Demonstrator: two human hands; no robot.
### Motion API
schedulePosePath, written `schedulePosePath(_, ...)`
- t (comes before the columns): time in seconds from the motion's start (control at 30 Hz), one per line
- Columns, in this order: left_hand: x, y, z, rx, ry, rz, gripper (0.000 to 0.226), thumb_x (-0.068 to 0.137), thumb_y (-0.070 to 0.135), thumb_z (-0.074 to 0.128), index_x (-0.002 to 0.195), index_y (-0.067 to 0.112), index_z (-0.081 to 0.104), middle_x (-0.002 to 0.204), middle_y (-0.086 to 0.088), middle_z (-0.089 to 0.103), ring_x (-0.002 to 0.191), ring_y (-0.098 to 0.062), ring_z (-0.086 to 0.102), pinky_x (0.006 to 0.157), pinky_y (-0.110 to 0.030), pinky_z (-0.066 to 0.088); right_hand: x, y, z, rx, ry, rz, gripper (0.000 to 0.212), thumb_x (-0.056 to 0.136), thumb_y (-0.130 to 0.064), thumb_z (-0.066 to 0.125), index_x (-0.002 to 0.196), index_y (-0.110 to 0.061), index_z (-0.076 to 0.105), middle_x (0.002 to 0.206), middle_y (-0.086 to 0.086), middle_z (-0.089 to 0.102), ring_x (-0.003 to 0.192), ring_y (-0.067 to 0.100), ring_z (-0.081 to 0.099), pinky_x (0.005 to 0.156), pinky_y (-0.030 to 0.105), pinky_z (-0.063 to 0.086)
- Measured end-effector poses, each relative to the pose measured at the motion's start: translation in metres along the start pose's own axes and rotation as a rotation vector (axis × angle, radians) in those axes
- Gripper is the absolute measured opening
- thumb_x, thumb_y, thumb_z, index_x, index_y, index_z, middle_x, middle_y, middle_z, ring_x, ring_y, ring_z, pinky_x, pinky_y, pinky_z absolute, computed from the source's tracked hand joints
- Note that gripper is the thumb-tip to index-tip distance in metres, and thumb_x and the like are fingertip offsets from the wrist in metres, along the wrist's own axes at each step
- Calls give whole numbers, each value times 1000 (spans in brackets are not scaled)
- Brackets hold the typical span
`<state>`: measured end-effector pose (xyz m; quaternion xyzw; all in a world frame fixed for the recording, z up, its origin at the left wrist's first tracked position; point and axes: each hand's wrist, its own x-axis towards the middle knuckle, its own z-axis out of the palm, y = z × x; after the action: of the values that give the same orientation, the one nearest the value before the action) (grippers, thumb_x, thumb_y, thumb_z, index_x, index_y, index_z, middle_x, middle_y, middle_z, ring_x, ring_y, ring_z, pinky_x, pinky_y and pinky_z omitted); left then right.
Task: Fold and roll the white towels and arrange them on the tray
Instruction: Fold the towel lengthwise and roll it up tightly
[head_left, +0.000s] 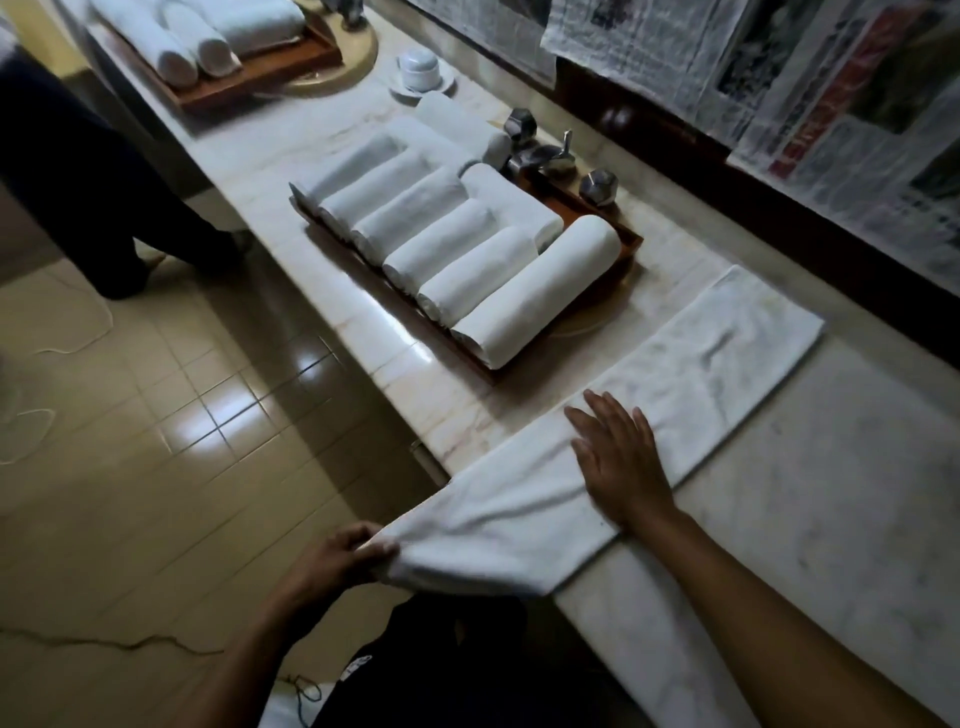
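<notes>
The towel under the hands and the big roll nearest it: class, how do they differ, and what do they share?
The folded towel is a flat strip; the rolled towel is a cylinder. The folded towel lies on the counter; the rolled towel sits on the tray. The left hand and right hand touch the folded towel, not the rolled towel. Both are white.

folded towel (691, 364) flat on counter | rolled towels (441, 244) filling tray (631, 236)

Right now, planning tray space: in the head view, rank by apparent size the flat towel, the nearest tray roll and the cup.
1. flat towel
2. nearest tray roll
3. cup, though it sits farthest from the camera
</notes>
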<state>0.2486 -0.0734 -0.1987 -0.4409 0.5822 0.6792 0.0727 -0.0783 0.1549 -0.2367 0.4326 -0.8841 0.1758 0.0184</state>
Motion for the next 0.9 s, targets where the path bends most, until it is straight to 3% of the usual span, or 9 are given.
schedulePosePath(0.1, -8, -3, -10, -100, 14, -10, 19, 83, 11, 75, 96, -3, 73, 82, -9, 71, 73, -14, 64, 66, -23, 54, 0, 0, -2, -3, -10, 3, 48, 101, -38, 41, 147, -31, 53, 161, 0, 41, 150, 21, 35, 123, 50, 23)
schedulePosePath(0.27, 6, -23, -11, 288, 138, -27, 5, 89, 5, 75, 91, 10, 75, 78, -1, 78, 71, -17, 75, 70, -31, 52, -1, -2, -3, -3, -25, 1, 48, 101, -36, 42, 148, -31, 52, 161, 0, 40, 150, 21, 34, 123, 50, 21)
schedulePosePath(0.37, 14, -18, -3, 575, 226, 43, 17, 86, 10, 77, 89, 27, 73, 81, 11, 75, 72, -4, 70, 68, -20, 51, 1, -4, -3, 13, -34, 5, 48, 100, -37, 41, 147, -30, 54, 160, 2, 42, 149, 22, 35, 122, 50, 22)
schedulePosePath(0.43, 16, 0, 9, 621, 313, 135, 18, 87, 11, 72, 95, 27, 74, 87, 13, 73, 75, 2, 64, 63, -9, 42, 5, -4, -4, 29, -52, 6, 49, 100, -38, 41, 145, -29, 56, 159, 3, 44, 148, 24, 38, 120, 51, 24)
schedulePosePath(0.53, 25, 40, 39, 607, 383, 336, 21, 86, 8, 68, 95, 25, 74, 85, 13, 70, 72, 2, 59, 62, -6, 37, 9, -3, -6, 53, -90, 10, 50, 98, -40, 41, 142, -25, 61, 156, 7, 48, 145, 29, 41, 118, 54, 30)
schedulePosePath(0.7, 41, 86, 102, 695, 255, 729, 22, 87, 16, 65, 106, 26, 69, 102, 6, 65, 96, -15, 58, 80, -31, 46, 21, 8, -18, 118, -28, 79, 48, 97, -33, 45, 134, -13, 67, 146, 19, 56, 138, 38, 48, 114, 53, 40)
schedulePosePath(0.9, 73, 112, 179, 942, 7, 1035, 32, 94, 26, 58, 126, 21, 61, 129, -1, 58, 119, -25, 53, 98, -38, 44, 45, 56, -49, 139, 5, 271, 42, 102, -27, 50, 141, -16, 60, 154, 15, 47, 146, 34, 37, 120, 48, 33)
